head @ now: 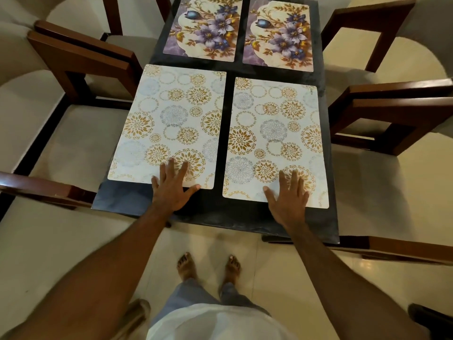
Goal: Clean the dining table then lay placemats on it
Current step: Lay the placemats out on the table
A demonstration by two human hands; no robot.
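Each flat hand — left hand (171,186), right hand (289,195) — presses a rectangular gold-patterned placemat (169,123).

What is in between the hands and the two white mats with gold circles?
Nothing. The left hand lies flat on the left mat, and the right hand lies flat on the right mat.

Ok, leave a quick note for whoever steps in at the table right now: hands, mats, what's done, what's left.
Left hand: open, flat on the near-left gold-circle placemat.
Right hand: open, flat on the near-right gold-circle placemat.
Two purple flower placemats lie side by side at the far end of the dark table.
Done: four mats laid.
Left: the near pair look uneven; probably line them up.
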